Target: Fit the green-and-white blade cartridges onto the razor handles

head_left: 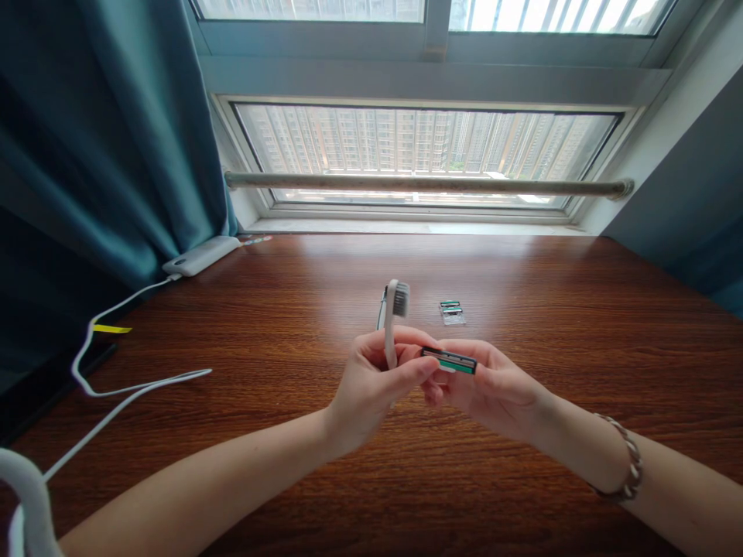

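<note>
My left hand (376,383) is closed round a white razor handle (392,319), held upright above the wooden table (522,278), its grey head at the top. My right hand (493,387) pinches a small razor blade cartridge (450,360) with a green strip, held level and just right of the handle's lower part. The two hands touch at the fingertips. A clear blade holder (451,312) with spare green cartridges lies on the table beyond my hands.
A white power bank (200,255) lies at the table's far left corner, its white cable (116,387) trailing across the left side toward me. A teal curtain (98,131) hangs on the left. A window with a rail (423,184) runs behind the table.
</note>
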Tool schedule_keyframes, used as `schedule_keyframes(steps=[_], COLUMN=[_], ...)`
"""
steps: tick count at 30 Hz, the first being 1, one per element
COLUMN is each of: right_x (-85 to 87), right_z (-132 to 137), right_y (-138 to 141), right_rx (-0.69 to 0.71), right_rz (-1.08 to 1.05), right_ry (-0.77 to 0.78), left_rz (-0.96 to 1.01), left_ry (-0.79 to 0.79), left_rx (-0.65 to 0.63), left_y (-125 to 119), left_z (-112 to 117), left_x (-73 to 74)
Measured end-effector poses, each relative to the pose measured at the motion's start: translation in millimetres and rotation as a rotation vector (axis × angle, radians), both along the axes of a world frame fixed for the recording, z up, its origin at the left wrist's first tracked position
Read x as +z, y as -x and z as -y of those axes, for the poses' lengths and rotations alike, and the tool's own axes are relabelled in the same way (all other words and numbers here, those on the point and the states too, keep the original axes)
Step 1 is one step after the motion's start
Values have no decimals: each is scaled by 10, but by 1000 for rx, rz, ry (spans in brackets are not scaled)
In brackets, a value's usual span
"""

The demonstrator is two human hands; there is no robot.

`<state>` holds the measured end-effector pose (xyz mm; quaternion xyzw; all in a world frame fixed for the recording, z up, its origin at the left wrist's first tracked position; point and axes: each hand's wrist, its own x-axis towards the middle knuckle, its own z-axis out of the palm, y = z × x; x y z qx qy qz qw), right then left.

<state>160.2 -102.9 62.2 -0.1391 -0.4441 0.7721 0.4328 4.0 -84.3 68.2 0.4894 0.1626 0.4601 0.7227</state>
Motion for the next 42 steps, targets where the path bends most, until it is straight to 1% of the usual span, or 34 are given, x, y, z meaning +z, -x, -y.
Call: schedule_keyframes(steps=[4,6,8,10,13,15,20,26,29,34,39,42], right_x=[-33,-44,-51,-49,-26,1,51,55,70,112,160,168], right_z=[-9,-17,-41,-83,-159,-195,-188,-133,-122,-119,-147,-201], right_y=[1,2,-11,-44,-117,-156,-173,-154,-159,-161,-177,-219], right_rx=[-2,-18,-72,-160,-265,-262,-166,-220,-236,-285,-388,-426], right_rz=[17,38,87,152,185,185,256,414,455,395,226,243], right_ry=[13,-8,-63,-139,-183,-160,-143,-171,-230,-312,-309,-312], left_rz=[34,29,-1,-37,-75,-96,-142,-183,-197,-193,-191,-160], left_ry=[63,90,116,128,126,109,78,85,80,89,115,130], left_rx=[-11,6,66,122,139,127,115,95,92,90,82,51], left_y=[-24,-28,-28,-26,-25,-25,-24,-27,-23,-23,-30,-33], left_z=[-25,-52,-83,-107,-125,-131,-147,-151,-147,-144,-145,-153], left_x=[25,18,0,-19,-36,-44,-68,-78,-66,-42,-42,-54])
